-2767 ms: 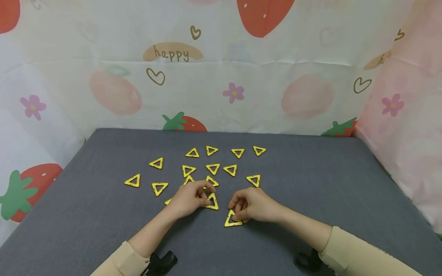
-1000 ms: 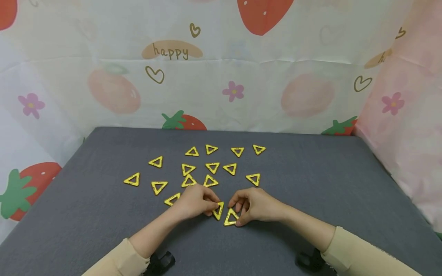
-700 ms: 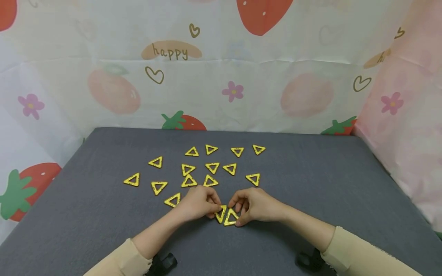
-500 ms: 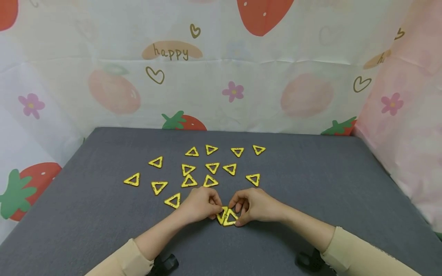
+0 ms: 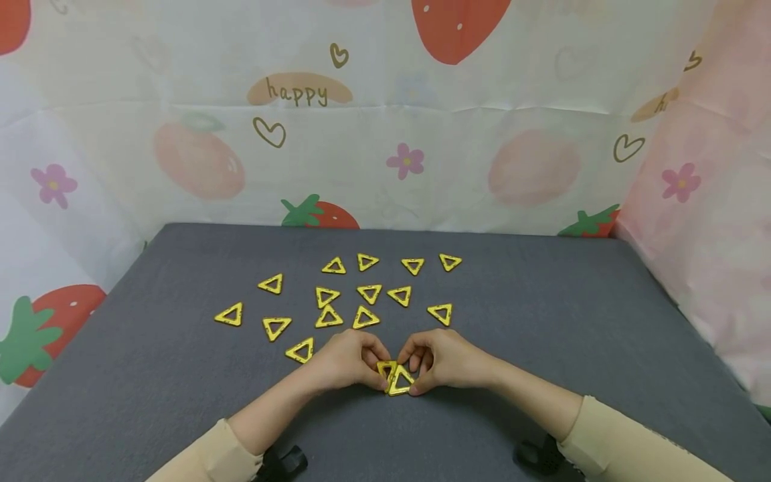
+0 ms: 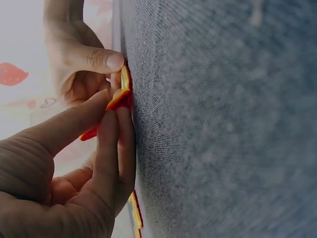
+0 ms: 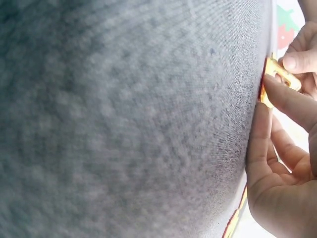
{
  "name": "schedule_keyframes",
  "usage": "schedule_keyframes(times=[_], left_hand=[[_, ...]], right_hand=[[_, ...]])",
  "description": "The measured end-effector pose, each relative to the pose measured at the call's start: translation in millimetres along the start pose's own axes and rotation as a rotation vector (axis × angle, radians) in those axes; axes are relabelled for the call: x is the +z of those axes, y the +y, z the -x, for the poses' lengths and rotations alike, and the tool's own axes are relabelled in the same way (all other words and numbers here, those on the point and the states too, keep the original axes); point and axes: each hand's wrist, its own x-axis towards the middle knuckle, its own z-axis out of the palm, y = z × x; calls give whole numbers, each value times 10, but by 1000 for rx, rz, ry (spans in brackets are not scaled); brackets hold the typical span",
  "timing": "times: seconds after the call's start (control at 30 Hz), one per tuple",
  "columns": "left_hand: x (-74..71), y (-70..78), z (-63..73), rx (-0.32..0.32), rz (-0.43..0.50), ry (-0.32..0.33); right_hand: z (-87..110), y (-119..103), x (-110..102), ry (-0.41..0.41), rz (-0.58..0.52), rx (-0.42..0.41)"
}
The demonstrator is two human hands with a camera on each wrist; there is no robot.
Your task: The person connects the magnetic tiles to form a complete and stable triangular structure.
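Note:
My left hand (image 5: 352, 359) pinches a yellow, hollow triangular magnetic tile (image 5: 386, 364) between thumb and fingers. That tile tilts up off the table in the right wrist view, its red underside showing in the left wrist view. Its lower edge meets a second triangular magnetic tile (image 5: 394, 384), which lies flat on the cloth. My right hand (image 5: 448, 359) holds this second tile by its right corner, the thumb (image 7: 282, 94) on top in the right wrist view. Fingers hide parts of both tiles.
Several more yellow triangles lie scattered flat beyond the hands, among them one tile (image 5: 300, 350) by the left wrist and one tile (image 5: 442, 313) behind the right hand. Grey cloth (image 5: 572, 321) covers the table, and a printed curtain (image 5: 458, 134) stands behind it.
My left hand has slid its tile rightward and toward me until it meets the other tile, then tipped it up. The right hand has stayed nearly in place.

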Motion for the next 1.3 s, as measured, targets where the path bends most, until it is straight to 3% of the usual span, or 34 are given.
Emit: schedule_keyframes(times=[0.27, 0.57, 1.3], left_hand=[[16, -7, 44, 15, -4, 16], [46, -57, 48, 33, 37, -47], [69, -52, 35, 50, -3, -38]], right_hand=[[0, 6, 6, -1, -14, 12], [2, 3, 4, -8, -31, 4], [6, 17, -4, -10, -14, -20]])
